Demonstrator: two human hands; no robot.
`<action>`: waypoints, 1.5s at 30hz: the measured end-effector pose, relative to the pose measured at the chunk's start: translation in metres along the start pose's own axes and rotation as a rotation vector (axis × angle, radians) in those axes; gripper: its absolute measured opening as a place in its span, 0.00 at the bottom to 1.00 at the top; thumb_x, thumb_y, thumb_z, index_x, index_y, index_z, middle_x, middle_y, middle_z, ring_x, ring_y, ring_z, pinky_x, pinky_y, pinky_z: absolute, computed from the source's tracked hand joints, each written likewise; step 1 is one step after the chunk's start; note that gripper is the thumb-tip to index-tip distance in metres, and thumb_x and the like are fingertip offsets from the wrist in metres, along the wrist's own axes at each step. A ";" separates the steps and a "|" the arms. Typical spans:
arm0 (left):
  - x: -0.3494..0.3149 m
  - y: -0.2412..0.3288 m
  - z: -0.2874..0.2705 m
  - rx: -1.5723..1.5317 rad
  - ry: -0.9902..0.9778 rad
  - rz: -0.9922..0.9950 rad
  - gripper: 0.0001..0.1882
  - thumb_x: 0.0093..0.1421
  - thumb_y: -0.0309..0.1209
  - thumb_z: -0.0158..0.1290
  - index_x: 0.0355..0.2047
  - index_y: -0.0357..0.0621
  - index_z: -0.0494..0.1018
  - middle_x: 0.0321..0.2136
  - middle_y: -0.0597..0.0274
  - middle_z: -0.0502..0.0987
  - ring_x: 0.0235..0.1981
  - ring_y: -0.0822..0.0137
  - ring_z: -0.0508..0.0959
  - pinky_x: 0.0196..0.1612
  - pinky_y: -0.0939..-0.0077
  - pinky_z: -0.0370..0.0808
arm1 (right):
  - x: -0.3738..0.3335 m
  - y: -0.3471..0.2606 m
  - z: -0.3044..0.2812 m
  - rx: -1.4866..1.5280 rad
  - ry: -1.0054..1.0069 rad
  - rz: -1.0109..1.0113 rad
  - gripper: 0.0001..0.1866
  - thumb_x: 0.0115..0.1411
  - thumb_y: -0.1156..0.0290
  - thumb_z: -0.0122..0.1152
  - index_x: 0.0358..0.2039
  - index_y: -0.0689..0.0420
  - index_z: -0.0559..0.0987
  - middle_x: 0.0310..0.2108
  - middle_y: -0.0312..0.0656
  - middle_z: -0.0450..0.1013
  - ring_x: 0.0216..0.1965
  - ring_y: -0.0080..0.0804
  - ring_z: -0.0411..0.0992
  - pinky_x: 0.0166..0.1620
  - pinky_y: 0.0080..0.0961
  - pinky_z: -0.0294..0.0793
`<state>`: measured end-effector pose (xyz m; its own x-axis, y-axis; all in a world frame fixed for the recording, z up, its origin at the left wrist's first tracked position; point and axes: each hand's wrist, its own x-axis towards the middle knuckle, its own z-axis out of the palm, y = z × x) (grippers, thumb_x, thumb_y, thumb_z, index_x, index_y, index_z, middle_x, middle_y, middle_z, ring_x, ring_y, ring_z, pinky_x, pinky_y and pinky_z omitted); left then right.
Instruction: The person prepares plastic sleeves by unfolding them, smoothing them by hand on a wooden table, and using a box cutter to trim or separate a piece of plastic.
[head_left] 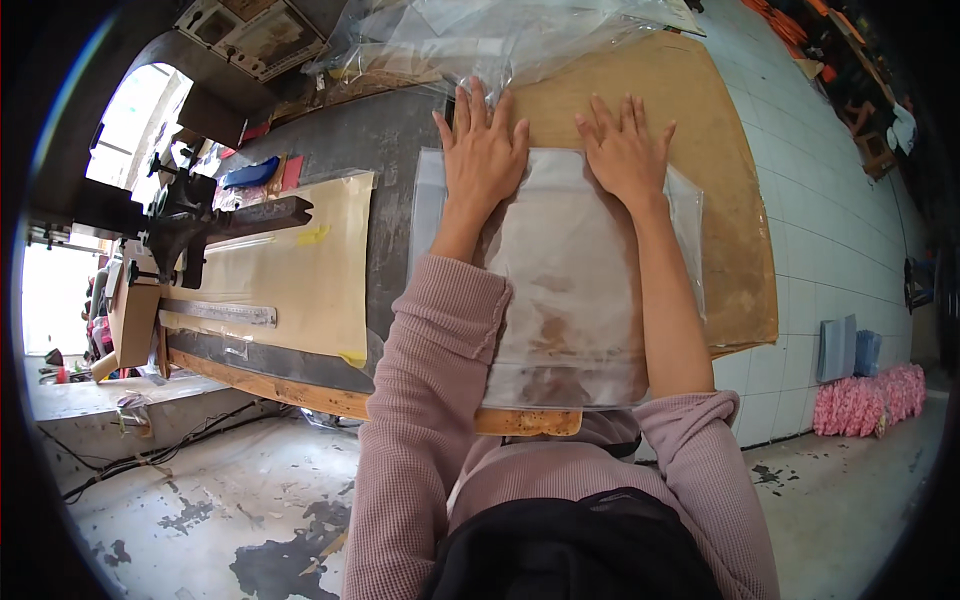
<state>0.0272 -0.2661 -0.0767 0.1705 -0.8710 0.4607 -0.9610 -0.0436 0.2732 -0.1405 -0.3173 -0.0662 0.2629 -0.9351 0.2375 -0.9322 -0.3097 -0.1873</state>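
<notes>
Clear plastic sheets (565, 270) lie stacked flat in front of me, reaching down to the near table edge. Across their far left corner my left hand (482, 145) rests palm down, its fingers spread and pointing away from me. My right hand (625, 150) lies flat near the far right corner, fingers apart as well. Neither hand grips anything. The fingertips of the left hand touch or nearly touch a crumpled heap of clear plastic film (470, 45) beyond the stack. Under the sheets is a brown board (730, 230).
To the left, a dark metal machine arm (225, 225) stands over a tan sheet (330, 270) with a ruler (220, 313) on it. A blue-handled tool (250, 173) lies farther back. Pink bundles (870, 400) sit by the tiled wall (800, 250) at right.
</notes>
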 end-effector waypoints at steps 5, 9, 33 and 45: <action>-0.002 -0.004 0.001 -0.079 0.021 0.069 0.25 0.61 0.44 0.42 0.55 0.44 0.65 0.62 0.39 0.51 0.65 0.46 0.47 0.62 0.41 0.40 | -0.001 0.011 0.005 0.064 -0.015 -0.025 0.34 0.62 0.39 0.29 0.62 0.44 0.59 0.65 0.47 0.50 0.67 0.38 0.42 0.63 0.60 0.34; -0.003 -0.005 -0.001 -0.057 0.003 0.066 0.25 0.62 0.44 0.41 0.57 0.45 0.63 0.62 0.39 0.49 0.66 0.46 0.46 0.61 0.38 0.41 | 0.001 0.028 -0.014 0.045 -0.171 -0.079 0.34 0.62 0.39 0.28 0.63 0.44 0.58 0.65 0.39 0.49 0.67 0.37 0.44 0.61 0.61 0.42; -0.169 0.023 -0.155 -0.119 -0.462 0.172 0.35 0.60 0.49 0.46 0.62 0.45 0.54 0.64 0.47 0.50 0.64 0.52 0.52 0.63 0.50 0.47 | -0.157 0.040 -0.070 -0.001 -0.010 -0.078 0.37 0.62 0.43 0.37 0.62 0.59 0.56 0.65 0.50 0.47 0.66 0.44 0.44 0.64 0.52 0.40; -0.187 0.022 -0.151 0.016 -0.520 0.136 0.35 0.57 0.55 0.47 0.62 0.59 0.57 0.64 0.55 0.53 0.64 0.58 0.54 0.63 0.51 0.47 | -0.151 0.059 -0.068 0.128 -0.155 -0.123 0.39 0.59 0.38 0.38 0.64 0.50 0.54 0.66 0.46 0.46 0.67 0.43 0.43 0.65 0.49 0.39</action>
<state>0.0071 -0.0303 -0.0289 -0.0821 -0.9966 0.0109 -0.9708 0.0825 0.2254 -0.2522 -0.1828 -0.0482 0.4173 -0.9010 0.1185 -0.8541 -0.4334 -0.2876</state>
